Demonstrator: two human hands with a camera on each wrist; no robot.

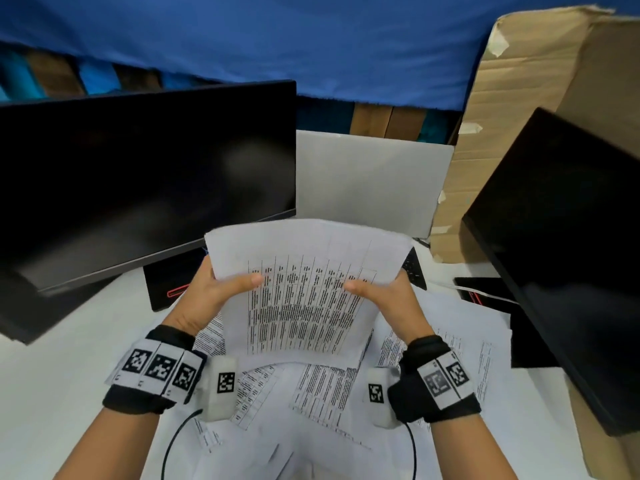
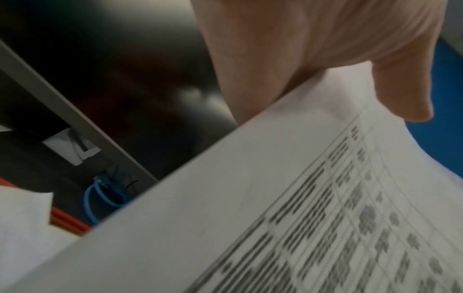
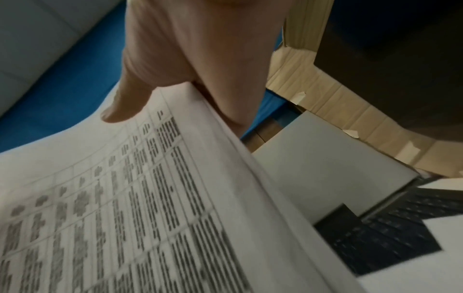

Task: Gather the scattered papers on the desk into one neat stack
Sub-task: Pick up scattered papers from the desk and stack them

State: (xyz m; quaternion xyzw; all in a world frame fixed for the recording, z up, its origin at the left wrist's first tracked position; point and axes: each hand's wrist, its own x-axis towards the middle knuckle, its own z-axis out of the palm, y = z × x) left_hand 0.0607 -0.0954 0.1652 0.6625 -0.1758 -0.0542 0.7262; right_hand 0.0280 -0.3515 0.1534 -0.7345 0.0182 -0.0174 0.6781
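Printed sheaf (image 1: 304, 289), bowed between hands

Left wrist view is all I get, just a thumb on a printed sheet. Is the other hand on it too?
Observer: Yes. The right hand grips the opposite edge of the held papers, thumb on top, mirroring the left hand.
Operator: Any papers left on the desk?
Observer: Several loose sheets lie scattered beneath the hands.
Operator: Anything under them?
Observer: In the right wrist view, a black keyboard is partly covered by sheets.
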